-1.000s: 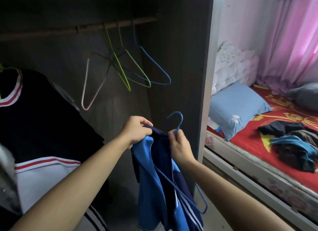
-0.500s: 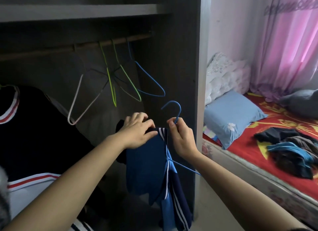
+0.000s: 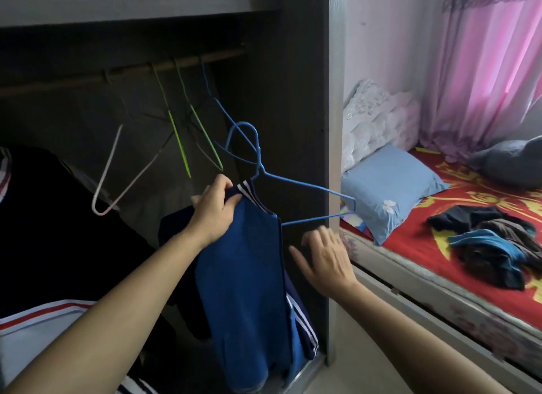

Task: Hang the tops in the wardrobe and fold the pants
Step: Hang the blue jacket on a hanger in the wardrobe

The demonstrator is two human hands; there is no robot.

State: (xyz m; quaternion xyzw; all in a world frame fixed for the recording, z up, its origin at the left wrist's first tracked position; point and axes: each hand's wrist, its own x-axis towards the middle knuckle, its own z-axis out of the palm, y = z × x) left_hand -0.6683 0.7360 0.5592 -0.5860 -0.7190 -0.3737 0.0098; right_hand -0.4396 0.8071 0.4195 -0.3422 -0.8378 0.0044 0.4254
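The fingers (image 3: pixel 224 187) of our left hand (image 3: pixel 215 210) pinch the collar of the blue top (image 3: pixel 243 276), half on a wire hanger (image 3: pixel 258 159) before the wardrobe (image 3: pixel 293 71), our right hand (image 3: pixel 325 258) loose and empty; limp and light, we judge, best held at the shoulders.

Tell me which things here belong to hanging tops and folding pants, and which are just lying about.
Job: blue top, blue hanger, wardrobe rail, spare hangers, clothes pile.
Lying about: blue pillow, grey pillow, pink curtain.
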